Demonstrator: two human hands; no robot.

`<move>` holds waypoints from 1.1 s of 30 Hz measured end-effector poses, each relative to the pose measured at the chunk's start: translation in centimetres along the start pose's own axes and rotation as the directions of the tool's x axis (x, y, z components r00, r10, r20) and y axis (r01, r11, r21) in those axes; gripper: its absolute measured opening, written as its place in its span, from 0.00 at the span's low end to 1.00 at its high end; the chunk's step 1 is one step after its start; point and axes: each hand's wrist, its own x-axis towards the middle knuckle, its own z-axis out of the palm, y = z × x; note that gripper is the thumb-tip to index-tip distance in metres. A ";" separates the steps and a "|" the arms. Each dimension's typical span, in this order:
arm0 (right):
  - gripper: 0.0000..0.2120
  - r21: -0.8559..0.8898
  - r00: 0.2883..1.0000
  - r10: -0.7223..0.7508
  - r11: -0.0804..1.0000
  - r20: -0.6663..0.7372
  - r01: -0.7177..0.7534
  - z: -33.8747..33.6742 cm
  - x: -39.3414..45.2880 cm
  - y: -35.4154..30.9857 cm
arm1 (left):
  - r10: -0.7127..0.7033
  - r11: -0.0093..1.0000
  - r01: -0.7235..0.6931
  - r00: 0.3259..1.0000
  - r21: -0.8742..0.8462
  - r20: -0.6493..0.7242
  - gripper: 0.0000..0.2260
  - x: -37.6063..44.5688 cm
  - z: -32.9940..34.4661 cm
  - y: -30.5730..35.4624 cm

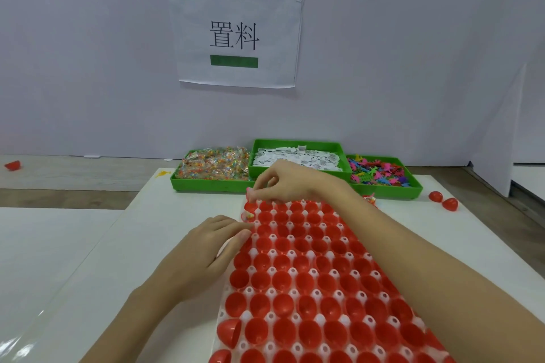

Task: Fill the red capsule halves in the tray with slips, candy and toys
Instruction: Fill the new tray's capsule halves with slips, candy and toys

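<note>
White table (pixel 97 247) against a pale wall, paper sign (pixel 237 35) taped above. Rear row, three green bins: candy (pixel 215 164) at left, slips (pixel 298 158) in the middle, toys (pixel 379 171) at right. Foreground: white tray (pixel 292 253) of red capsule halves (pixel 303 298), nearly all apparently unfilled; one far-left cup holds a candy packet (pixel 247 216). Right hand (pixel 283 180), fingers curled, pinches a small item over the tray's far-left corner; the item cannot be identified. Left hand (pixel 206 247) rests at the tray's left edge, fingertips pinched together, contents unclear. Step judged: loading the first cups, task barely begun. Next move likely requires releasing the piece squarely into the corner cup, then reaching back to a bin.
</note>
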 end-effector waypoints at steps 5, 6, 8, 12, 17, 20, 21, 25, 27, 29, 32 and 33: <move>0.12 0.293 0.951 -0.032 0.948 -0.308 0.126 -1.1 -6.5 3.7 | -0.034 0.998 0.026 0.993 -0.064 -0.117 0.26 0.0 0.2 -0.4; 0.12 0.306 0.942 -0.023 0.943 -0.334 0.132 -1.1 -7.9 4.4 | -0.029 0.998 0.021 0.991 -0.063 -0.130 0.26 0.1 0.3 -0.5; 0.12 0.357 0.928 -0.007 0.922 -0.374 0.151 -0.8 -10.3 5.5 | 0.006 1.000 -0.008 0.990 -0.013 -0.144 0.26 0.3 0.5 -0.4; 0.13 0.497 0.893 0.045 0.843 -0.448 0.206 0.6 -12.6 6.3 | 0.069 0.996 -0.059 0.984 0.063 -0.162 0.24 0.5 1.2 -0.1; 0.15 0.588 0.822 0.103 0.748 -0.560 0.307 1.2 -12.3 6.2 | -0.054 0.993 0.022 0.959 -0.118 -0.277 0.20 0.3 2.0 1.3; 0.16 0.605 0.794 0.148 0.732 -0.590 0.314 1.4 -12.4 6.9 | -0.311 0.932 0.196 0.864 -0.304 -0.397 0.16 1.6 2.1 1.7; 0.16 0.615 0.788 0.166 0.725 -0.593 0.310 1.5 -12.4 7.3 | -0.364 0.918 0.241 0.827 -0.315 -0.427 0.14 2.4 1.9 1.4; 0.17 0.641 0.771 0.214 0.706 -0.599 0.302 1.4 -12.5 8.0 | -0.256 0.963 0.267 0.866 -0.036 -0.429 0.12 6.9 0.3 -1.7; 0.17 0.641 0.767 0.217 0.705 -0.603 0.304 1.5 -12.5 8.1 | -0.210 0.943 0.263 0.946 0.206 -0.247 0.17 9.5 -0.8 -4.1; 0.17 0.639 0.770 0.212 0.706 -0.602 0.305 1.6 -12.4 8.1 | -0.245 0.892 0.248 0.968 0.377 -0.058 0.22 11.5 -1.8 -6.3; 0.17 0.636 0.774 0.213 0.714 -0.597 0.294 1.6 -12.3 8.4 | -0.247 0.820 0.170 0.966 0.546 0.071 0.18 12.9 -2.4 -8.3; 0.17 0.636 0.775 0.212 0.714 -0.595 0.293 1.6 -12.2 8.4 | -0.205 0.825 0.136 0.976 0.549 0.066 0.16 13.3 -2.5 -8.7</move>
